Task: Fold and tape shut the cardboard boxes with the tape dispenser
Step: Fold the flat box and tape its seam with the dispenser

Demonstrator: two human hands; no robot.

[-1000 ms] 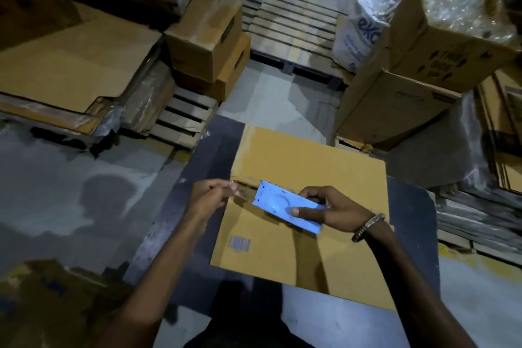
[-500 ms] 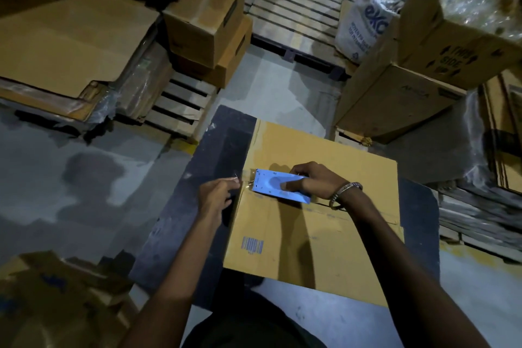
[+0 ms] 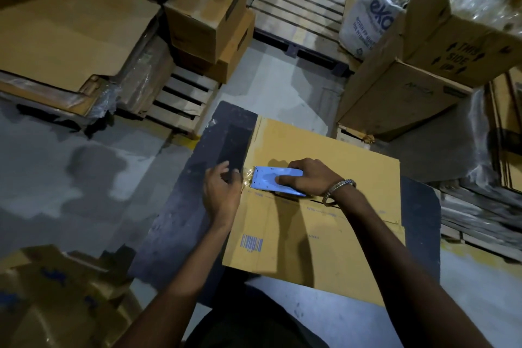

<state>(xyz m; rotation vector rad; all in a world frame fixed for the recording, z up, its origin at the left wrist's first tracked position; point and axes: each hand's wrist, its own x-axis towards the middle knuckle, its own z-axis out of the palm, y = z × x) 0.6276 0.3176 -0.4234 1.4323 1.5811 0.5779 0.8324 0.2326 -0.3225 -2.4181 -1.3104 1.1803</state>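
Under my right hand (image 3: 306,179) the blue tape dispenser (image 3: 275,181) lies flat on the cardboard box (image 3: 310,223), my fingers curled over it, its nose at the seam's left end; just beyond that nose my left hand (image 3: 221,192) presses its loosely bent fingers against the box's left edge, where the clear tape (image 3: 246,178) glints. I judge the box light and its flaps springy, so they want steady downward pressure on the dispenser's back while I hold that edge. Blur hides my left fingertips, the tape roll is hidden beneath the dispenser, and I can't make out how much tape has stuck.
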